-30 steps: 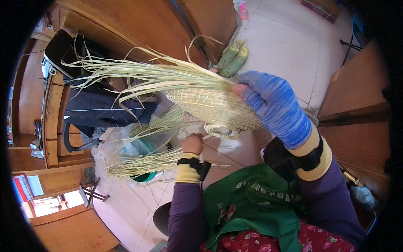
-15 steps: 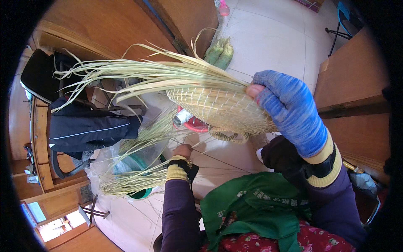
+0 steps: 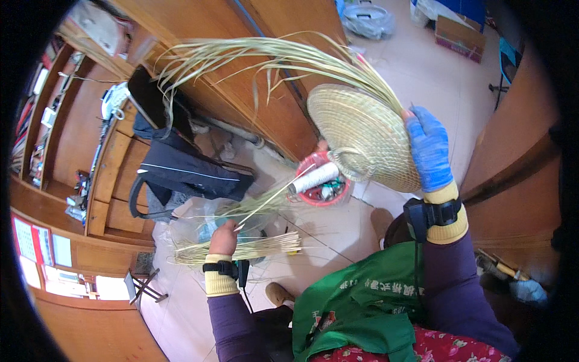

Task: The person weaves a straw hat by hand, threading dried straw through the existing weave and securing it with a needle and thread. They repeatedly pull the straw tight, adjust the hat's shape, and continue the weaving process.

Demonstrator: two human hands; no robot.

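Round woven straw piece (image 3: pixel 362 136) upper right of centre, loose strands fanning to upper left, blue-gloved right hand (image 3: pixel 429 148) fingers clamped on its edge, bare left hand (image 3: pixel 224 238) lower left pinching one straw (image 3: pixel 271 199) from the bundle (image 3: pixel 241 248) on the floor, red basket (image 3: pixel 318 184) with white thread cone (image 3: pixel 315 178) between.

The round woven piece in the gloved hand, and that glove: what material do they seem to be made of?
The round woven piece looks like dried straw or palm leaf: pale yellow, matte, coiled in fine rows, with long loose strands fanning from its edge. The glove on the right hand looks like knitted fabric, perhaps rubber-coated: blue, slightly textured, dull. Its exact coating cannot be told.
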